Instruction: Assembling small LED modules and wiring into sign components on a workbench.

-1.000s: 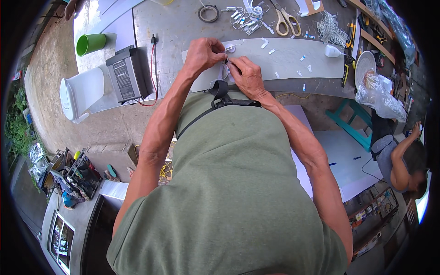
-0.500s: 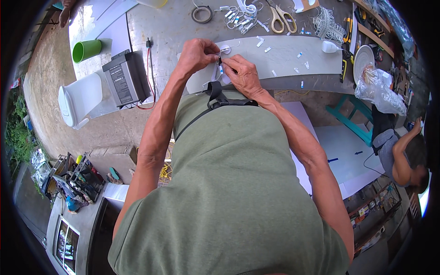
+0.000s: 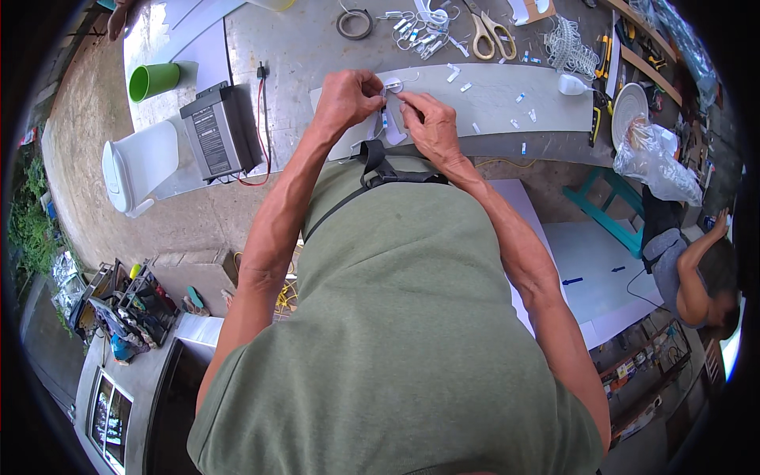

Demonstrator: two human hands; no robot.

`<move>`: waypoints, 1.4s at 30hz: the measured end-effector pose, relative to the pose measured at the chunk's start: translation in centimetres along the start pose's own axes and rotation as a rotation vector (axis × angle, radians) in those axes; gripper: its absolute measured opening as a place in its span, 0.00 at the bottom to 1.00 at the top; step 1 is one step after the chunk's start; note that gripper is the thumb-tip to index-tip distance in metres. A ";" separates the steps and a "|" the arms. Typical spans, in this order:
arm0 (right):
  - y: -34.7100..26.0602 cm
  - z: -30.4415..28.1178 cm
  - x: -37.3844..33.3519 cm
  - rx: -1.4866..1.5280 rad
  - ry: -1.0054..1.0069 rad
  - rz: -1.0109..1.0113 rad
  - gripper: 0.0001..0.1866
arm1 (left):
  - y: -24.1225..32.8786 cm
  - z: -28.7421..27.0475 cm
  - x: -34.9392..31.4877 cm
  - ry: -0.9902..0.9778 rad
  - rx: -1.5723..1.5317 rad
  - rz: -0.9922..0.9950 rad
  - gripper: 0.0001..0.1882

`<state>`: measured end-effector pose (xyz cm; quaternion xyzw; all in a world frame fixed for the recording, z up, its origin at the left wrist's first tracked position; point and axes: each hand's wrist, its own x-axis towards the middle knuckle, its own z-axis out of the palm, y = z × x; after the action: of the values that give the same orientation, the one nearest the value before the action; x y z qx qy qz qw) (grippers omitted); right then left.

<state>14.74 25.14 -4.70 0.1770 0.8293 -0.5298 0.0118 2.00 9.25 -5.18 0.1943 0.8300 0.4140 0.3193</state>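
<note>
My left hand (image 3: 347,99) pinches thin wire at the edge of a small white shaped piece (image 3: 393,84), just over the pale sheet. Below its fingertips hangs a small white module with a blue mark (image 3: 385,119), next to another white curved piece (image 3: 395,136). Just to the right is my right hand (image 3: 431,127), its index finger and thumb slightly apart with nothing visible between them. The pale curved sheet (image 3: 499,95) lies under both hands. Several small white-and-blue pieces (image 3: 454,74) are scattered on it.
Scissors (image 3: 492,37), a tape roll (image 3: 354,24) and a pile of wired white modules (image 3: 423,32) lie at the back. On the left stand a black power supply box (image 3: 214,134), a green cup (image 3: 153,81) and a white pitcher (image 3: 138,168). Another person (image 3: 693,273) is at far right.
My right hand has drawn back slightly to the right, its fingertips parting from my left hand's. The left hand stays pinched near the same spot.
</note>
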 end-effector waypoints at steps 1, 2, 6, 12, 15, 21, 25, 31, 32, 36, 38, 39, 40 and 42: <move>-0.2 -0.2 -0.3 0.001 -0.049 0.016 0.09 | 0.0 0.1 0.0 0.001 0.003 -0.001 0.16; -0.5 -0.4 -0.7 0.003 -0.099 0.032 0.10 | 0.0 0.1 0.0 0.002 0.005 -0.003 0.16; -0.6 0.0 -2.0 -0.166 -0.181 -0.042 0.18 | 0.1 0.1 -0.2 0.023 0.044 -0.005 0.21; -1.7 2.1 -1.7 -0.443 -0.119 -0.006 0.18 | 1.3 0.5 -0.3 0.101 0.088 0.027 0.30; -1.4 2.5 -1.7 -0.467 -0.089 0.019 0.16 | 1.3 1.1 -0.4 0.163 0.113 0.007 0.31; -1.2 0.6 -0.3 -0.475 -0.120 -0.088 0.13 | 1.8 1.6 -0.8 0.272 0.072 -0.130 0.30; -1.1 -1.7 2.2 -0.501 -0.197 -0.217 0.10 | 1.2 2.4 -1.6 0.386 -0.014 -0.246 0.27; -0.3 -2.8 4.0 -0.518 -0.256 -0.315 0.10 | 2.0 2.8 -2.5 0.516 0.158 -0.116 0.26; -0.3 -2.8 4.0 -0.515 -0.252 -0.322 0.09 | 2.2 2.9 -2.6 0.560 0.225 -0.041 0.27; -0.3 -3.0 4.1 -0.521 -0.270 -0.304 0.09 | 1.0 2.6 -2.2 0.370 0.251 0.138 0.14; -0.4 -3.1 4.3 -0.513 -0.276 -0.298 0.08 | 0.6 2.6 -1.8 0.317 0.222 0.213 0.09; -0.4 -3.2 4.5 -0.508 -0.278 -0.295 0.08 | 0.3 2.3 -1.8 0.279 0.201 0.246 0.09; -0.4 -3.3 4.5 -0.502 -0.280 -0.292 0.07 | 0.0 2.2 -1.8 0.236 0.181 0.278 0.09; -0.3 -3.4 4.6 -0.489 -0.286 -0.288 0.07 | -0.7 1.8 -1.8 0.205 0.159 0.341 0.10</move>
<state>10.93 29.31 -3.91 -0.0264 0.9386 -0.3304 0.0955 4.50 8.80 -5.96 0.3134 0.8434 0.4126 0.1423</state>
